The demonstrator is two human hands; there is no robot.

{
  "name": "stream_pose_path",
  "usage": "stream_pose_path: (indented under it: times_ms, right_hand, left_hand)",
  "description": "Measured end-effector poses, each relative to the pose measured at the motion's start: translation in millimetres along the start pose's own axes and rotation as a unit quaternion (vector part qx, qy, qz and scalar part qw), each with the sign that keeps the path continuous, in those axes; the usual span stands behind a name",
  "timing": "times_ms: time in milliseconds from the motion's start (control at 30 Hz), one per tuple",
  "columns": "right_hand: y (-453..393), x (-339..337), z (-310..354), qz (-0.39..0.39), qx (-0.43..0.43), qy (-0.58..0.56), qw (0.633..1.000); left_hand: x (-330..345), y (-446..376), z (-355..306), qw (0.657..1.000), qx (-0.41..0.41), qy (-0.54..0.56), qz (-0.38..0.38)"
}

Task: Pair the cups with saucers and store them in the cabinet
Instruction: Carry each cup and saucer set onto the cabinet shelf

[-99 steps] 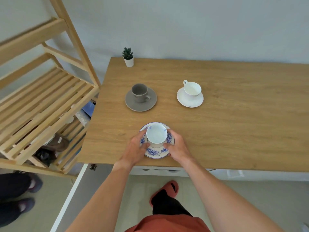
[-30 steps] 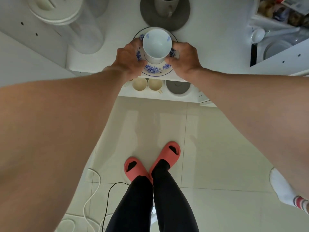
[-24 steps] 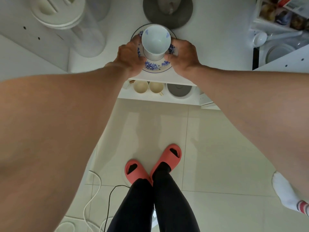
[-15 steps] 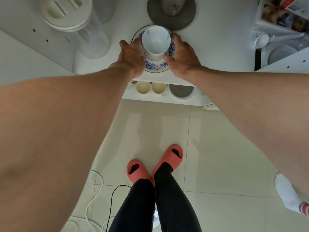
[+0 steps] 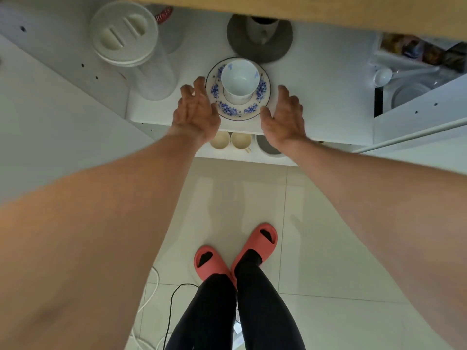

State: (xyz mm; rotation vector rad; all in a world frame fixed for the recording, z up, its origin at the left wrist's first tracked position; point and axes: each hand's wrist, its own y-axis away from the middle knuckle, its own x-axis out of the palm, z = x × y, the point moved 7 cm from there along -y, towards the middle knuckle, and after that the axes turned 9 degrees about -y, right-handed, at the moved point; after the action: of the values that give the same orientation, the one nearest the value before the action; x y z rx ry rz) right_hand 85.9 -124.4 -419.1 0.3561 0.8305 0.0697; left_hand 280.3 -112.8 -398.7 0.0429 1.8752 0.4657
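Observation:
A white cup with blue flowers [image 5: 240,80] stands upright on its matching blue-patterned saucer [image 5: 237,109], which rests on the white cabinet shelf [image 5: 316,97] near the front edge. My left hand [image 5: 195,114] sits just left of the saucer, fingers spread, holding nothing. To the saucer's right my right hand [image 5: 284,116] is likewise open and off the rim. Behind the pair, a grey cup on a grey saucer [image 5: 260,44] stands on the same shelf.
A clear lidded container [image 5: 131,46] stands at the shelf's left. A lower shelf holds two cream cups [image 5: 231,141] and a grey bowl [image 5: 269,149]. A white spoon [image 5: 384,75] and dishes lie in the right compartment. The wooden tabletop edge [image 5: 303,11] overhangs.
The cup and saucer were carried from the table and set on the cabinet shelf. Both hands have let go of the saucer and drawn back slightly to its sides.

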Motion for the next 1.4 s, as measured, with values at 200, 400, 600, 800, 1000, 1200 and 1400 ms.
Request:
stream_pose_path:
  times_ms: [200,400,600,800,1000,1200,1400]
  right_hand:
    - [97.8,-5.7,-15.5,0.007,0.039,0.018,0.999]
    - [208.7,-45.8,-2.1,0.072,0.087,0.018,0.993]
    - [271.3,-114.5,41.2,0.051,0.035,-0.002,0.998]
    - [288.1,-213.5,84.8,-0.087,-0.119,-0.099,0.984]
    - [267.8,-280.0,92.3,-0.141,-0.165,-0.148,0.965]
    - [222.0,-324.3,103.0,-0.140,-0.114,-0.189,0.965]
    - [164.7,-346.1,107.5,-0.096,-0.044,-0.211,0.972]
  left_hand:
    - [-11.1,80.9,7.8,0.999,-0.007,-0.051,-0.017]
    - [-40.5,194.0,-12.8,0.984,0.081,-0.148,0.062]
    - [-94.2,272.6,-52.8,0.974,0.123,-0.182,0.063]
    - [-169.4,283.0,-103.9,0.966,0.191,-0.170,-0.041]
    - [-204.8,266.9,-144.1,0.980,0.139,-0.102,-0.102]
    - [-225.4,235.9,-196.8,0.981,0.151,-0.052,-0.111]
    - [-240.4,175.0,-225.2,0.983,0.133,-0.010,-0.127]
